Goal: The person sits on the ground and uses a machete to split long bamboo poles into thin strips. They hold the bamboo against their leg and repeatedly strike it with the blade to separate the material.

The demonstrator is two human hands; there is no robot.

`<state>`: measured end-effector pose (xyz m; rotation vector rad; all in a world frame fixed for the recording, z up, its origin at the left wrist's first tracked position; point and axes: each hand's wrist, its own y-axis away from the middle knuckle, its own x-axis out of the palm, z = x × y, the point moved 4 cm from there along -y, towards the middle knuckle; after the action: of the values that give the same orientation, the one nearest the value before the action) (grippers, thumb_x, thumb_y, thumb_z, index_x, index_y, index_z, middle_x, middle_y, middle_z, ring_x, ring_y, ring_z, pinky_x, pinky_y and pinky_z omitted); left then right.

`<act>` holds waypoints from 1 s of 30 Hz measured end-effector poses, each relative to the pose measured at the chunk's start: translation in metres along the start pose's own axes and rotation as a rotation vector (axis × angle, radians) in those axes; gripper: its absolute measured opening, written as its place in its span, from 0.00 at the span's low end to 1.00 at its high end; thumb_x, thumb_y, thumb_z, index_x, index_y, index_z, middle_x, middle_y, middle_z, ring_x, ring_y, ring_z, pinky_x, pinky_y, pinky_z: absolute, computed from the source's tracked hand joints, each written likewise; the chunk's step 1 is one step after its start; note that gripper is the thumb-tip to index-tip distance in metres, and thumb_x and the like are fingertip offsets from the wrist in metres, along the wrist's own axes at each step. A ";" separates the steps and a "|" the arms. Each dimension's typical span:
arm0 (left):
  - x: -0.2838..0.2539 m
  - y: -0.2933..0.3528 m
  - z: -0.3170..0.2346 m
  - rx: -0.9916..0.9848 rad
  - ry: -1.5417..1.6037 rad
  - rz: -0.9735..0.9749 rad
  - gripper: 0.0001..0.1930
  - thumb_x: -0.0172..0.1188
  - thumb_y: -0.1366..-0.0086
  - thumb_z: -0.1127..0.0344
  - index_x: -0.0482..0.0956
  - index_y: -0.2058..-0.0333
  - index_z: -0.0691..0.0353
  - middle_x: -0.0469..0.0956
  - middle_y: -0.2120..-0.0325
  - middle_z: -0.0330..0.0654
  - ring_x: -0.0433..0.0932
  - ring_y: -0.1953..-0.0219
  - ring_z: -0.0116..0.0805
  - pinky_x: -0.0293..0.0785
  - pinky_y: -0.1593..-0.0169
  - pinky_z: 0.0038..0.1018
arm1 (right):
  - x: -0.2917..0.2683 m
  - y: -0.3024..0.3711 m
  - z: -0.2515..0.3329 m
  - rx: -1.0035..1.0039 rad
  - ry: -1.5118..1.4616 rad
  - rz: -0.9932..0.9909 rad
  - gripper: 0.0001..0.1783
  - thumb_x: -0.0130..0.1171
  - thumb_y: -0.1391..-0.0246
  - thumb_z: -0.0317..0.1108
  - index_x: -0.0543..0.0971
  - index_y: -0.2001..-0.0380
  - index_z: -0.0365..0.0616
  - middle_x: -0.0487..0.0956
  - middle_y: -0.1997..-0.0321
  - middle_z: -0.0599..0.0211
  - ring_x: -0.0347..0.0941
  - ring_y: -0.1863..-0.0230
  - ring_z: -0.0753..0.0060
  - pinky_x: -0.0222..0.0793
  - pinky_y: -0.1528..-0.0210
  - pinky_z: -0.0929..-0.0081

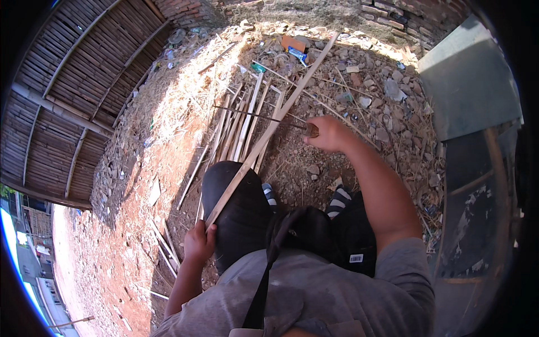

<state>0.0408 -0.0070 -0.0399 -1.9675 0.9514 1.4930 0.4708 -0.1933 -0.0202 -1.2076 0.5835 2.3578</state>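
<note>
At your left thigh (pixel 244 216), your left hand (pixel 198 242) pinches the near end of a long pale wooden strip (pixel 256 150) between thumb and fingers, while your right hand (pixel 330 135) wraps around the wooden handle (pixel 311 130) of a tool with a long, thin, dark blade (pixel 258 115). From your left grip the strip slants away and to your right, over the thigh and out toward the rubble (pixel 387 112). The blade points left from your right fist and crosses the strip's long axis well beyond the knee; whether it touches the wood you cannot tell from this angle. Of your two hands, the right is nearer that crossing. Just past the knee, more narrow wooden strips (pixel 233 132) lie in a loose bundle on bare brown soil (pixel 295 168), and your striped sandals (pixel 339 201) show between your legs. Farther out, broken stone and dry straw cover the ground near a blue wrapper (pixel 297 54). A slatted bamboo wall (pixel 62 123) stands to your left, a brick wall (pixel 387 19) ahead, and a grey sheet panel (pixel 471 84) to your right.
</note>
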 end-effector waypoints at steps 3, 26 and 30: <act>0.000 0.001 0.000 -0.016 -0.008 -0.002 0.20 0.55 0.30 0.51 0.70 0.70 0.65 0.77 0.77 0.61 0.77 0.70 0.67 0.71 0.66 0.55 | 0.001 0.002 0.002 0.004 -0.032 -0.003 0.28 0.67 0.48 0.47 0.79 0.47 0.44 0.81 0.49 0.50 0.78 0.47 0.49 0.74 0.43 0.59; 0.000 0.002 0.001 -0.011 0.000 -0.007 0.20 0.55 0.30 0.50 0.70 0.69 0.64 0.77 0.76 0.60 0.78 0.71 0.66 0.70 0.67 0.56 | 0.032 -0.004 0.018 -0.173 -0.022 0.097 0.24 0.67 0.49 0.46 0.81 0.52 0.43 0.82 0.52 0.48 0.78 0.49 0.47 0.74 0.44 0.58; -0.004 0.003 -0.002 -0.033 -0.035 -0.001 0.20 0.55 0.30 0.50 0.70 0.69 0.64 0.77 0.76 0.60 0.77 0.71 0.67 0.70 0.66 0.56 | 0.035 0.007 0.048 -0.273 0.040 0.158 0.21 0.67 0.50 0.45 0.82 0.56 0.46 0.83 0.58 0.52 0.79 0.52 0.48 0.75 0.48 0.56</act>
<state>0.0392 -0.0093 -0.0351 -1.9579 0.9165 1.5469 0.4170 -0.1669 -0.0217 -1.3719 0.3910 2.6180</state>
